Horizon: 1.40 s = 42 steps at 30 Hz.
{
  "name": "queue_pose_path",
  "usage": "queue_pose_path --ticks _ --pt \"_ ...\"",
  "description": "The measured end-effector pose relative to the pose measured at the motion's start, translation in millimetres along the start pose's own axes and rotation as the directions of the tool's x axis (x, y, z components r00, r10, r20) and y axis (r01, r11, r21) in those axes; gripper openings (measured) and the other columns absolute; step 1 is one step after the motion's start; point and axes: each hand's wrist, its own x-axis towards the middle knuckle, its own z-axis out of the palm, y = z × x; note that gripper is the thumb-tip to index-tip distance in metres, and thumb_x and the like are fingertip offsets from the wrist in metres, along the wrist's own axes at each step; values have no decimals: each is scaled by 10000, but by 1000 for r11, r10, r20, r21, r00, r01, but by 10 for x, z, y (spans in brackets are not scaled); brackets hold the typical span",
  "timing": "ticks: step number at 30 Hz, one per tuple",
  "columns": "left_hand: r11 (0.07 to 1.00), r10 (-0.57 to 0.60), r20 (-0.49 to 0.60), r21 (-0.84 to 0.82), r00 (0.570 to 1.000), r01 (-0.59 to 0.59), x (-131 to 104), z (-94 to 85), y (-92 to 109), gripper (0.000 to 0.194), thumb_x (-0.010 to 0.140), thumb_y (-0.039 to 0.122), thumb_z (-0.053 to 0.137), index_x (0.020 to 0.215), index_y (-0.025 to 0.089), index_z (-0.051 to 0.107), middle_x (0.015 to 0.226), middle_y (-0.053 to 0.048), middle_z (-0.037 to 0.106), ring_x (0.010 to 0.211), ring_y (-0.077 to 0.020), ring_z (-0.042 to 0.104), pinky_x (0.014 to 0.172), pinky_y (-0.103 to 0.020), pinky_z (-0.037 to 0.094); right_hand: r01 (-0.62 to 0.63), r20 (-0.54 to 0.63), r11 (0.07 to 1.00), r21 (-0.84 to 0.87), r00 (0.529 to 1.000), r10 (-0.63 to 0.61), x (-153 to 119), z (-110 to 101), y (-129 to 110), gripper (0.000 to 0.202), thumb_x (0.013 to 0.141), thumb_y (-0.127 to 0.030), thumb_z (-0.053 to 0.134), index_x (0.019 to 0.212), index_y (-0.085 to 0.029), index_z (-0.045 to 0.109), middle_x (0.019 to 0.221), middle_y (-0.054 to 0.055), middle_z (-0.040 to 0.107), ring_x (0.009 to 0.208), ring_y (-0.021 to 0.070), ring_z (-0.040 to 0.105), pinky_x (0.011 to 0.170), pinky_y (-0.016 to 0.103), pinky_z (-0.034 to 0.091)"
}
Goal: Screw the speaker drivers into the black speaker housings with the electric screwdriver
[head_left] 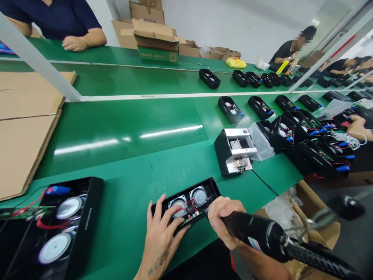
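Note:
A black speaker housing (215,189) lies tilted on the green bench in front of me, with two round speakers (199,196), red wires and a small circuit board inside. My left hand (159,235) grips its left end, fingers reaching over the edge and into it. In my right hand (222,219) is a black electric screwdriver (253,233), wrapped by the fingers. Its tip points down at the housing's right part, and the hand hides the exact contact. Beyond the housing stands a silver and black screw feeder (237,149).
At the left front lies a larger-looking open housing (91,217). Several housings (231,109) line the conveyor and stack at right, beside a plastic bag (264,144). Cardboard (29,144) lies at left; a box (323,229) sits below the bench edge. Co-workers sit across and at right.

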Motion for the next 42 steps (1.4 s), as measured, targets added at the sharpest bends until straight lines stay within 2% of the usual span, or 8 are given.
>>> queue_pose_path --ticks 6,11,18,22,24,27,32,42 --pt "998 -49 -32 -48 998 47 -35 -9 15 196 929 236 819 1104 286 744 1388 -95 701 1562 -430 463 1268 -826 309 182 60 983 -27 982 -181 64 28 -105 320 945 -177 744 1163 -371 612 654 -81 547 475 150 513 517 336 481" --pt "914 -371 -21 -189 928 360 -197 -8 -79 667 921 374 828 1522 283 553 1814 -188 196 1625 -475 356 1186 -708 519 144 -97 986 80 986 -136 194 -200 -409 221 1022 -332 715 1201 -406 609 577 -101 453 431 146 408 469 315 422" --pt "895 -321 -1 -327 947 303 -431 42 -251 592 950 317 787 1494 354 557 1664 -133 439 1531 -420 520 1121 -676 593 126 -401 973 -196 895 -196 520 -976 -177 337 936 -307 809 1211 -306 615 611 -114 511 448 126 467 515 297 475" --pt "911 -243 -83 -361 967 198 -446 59 -241 524 939 233 786 1423 348 621 1577 -115 486 1552 -417 503 1162 -663 568 -109 -473 857 -503 865 -168 463 -1224 173 608 881 -386 867 1390 -235 570 1109 80 725 972 259 738 910 472 632" --pt "915 -238 -92 -356 967 191 -436 58 -232 511 930 224 798 1402 332 637 1559 -113 494 1549 -414 508 1164 -651 569 -101 -472 782 -615 841 -263 341 -1228 291 761 881 -380 857 1524 -229 480 1411 163 629 1300 327 655 1123 564 554" --pt "920 -223 -109 -353 969 172 -430 60 -225 500 923 222 809 1383 319 639 1551 -114 496 1556 -408 500 1170 -637 568 -14 -411 705 -709 820 -397 78 -1139 426 595 944 -331 783 1482 -229 549 1395 171 610 1283 329 651 1105 571 572" --pt "920 -219 -105 -352 970 170 -453 77 -226 531 915 208 814 1391 328 610 1557 -109 476 1577 -389 472 1210 -632 533 -30 -135 787 -617 989 -68 -271 -890 632 439 1010 -319 682 1440 -240 640 1385 169 685 1154 312 740 923 466 677" --pt "906 -298 -2 -316 954 282 -293 62 -345 696 863 406 855 1466 308 520 1568 -144 478 1439 -385 562 1100 -613 582 -100 -83 783 -614 995 61 -223 -776 734 347 1067 -404 610 1306 -226 787 1269 132 823 1144 320 783 938 446 661"
